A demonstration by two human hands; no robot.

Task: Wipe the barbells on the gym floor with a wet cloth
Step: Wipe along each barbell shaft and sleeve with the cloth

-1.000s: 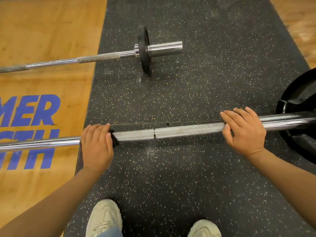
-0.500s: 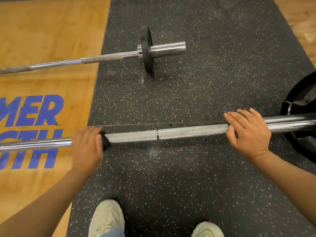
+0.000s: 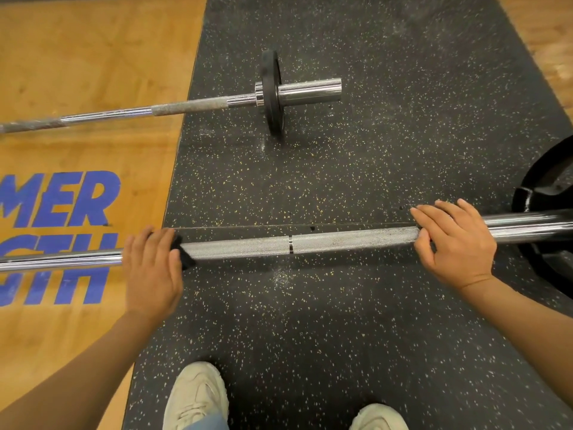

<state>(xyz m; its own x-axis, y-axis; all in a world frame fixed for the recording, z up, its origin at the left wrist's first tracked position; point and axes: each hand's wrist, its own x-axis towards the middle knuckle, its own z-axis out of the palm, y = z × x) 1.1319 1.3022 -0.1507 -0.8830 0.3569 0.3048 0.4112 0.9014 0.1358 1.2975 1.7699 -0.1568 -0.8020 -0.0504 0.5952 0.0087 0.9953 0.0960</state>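
A chrome barbell (image 3: 297, 243) runs left to right in front of me, with a knurled middle section. My left hand (image 3: 152, 271) is wrapped over the bar at the left end of the knurling, shut on a dark cloth (image 3: 183, 252) that peeks out at its right edge. On the right end of the knurling rests my right hand (image 3: 455, 240), its fingers curled over the bar. A second barbell (image 3: 173, 108) lies farther away, carrying a small black plate (image 3: 273, 91) and a bare chrome sleeve.
A large black plate (image 3: 545, 218) sits on the near bar at the right edge. Under both bars lies a black speckled rubber mat (image 3: 372, 156); wooden floor with blue lettering (image 3: 62, 206) lies left. My two pale shoes (image 3: 198, 395) stand at the bottom.
My left hand with the cloth has slid left along the bar, exposing more knurling. The right hand has stayed gripping in place.
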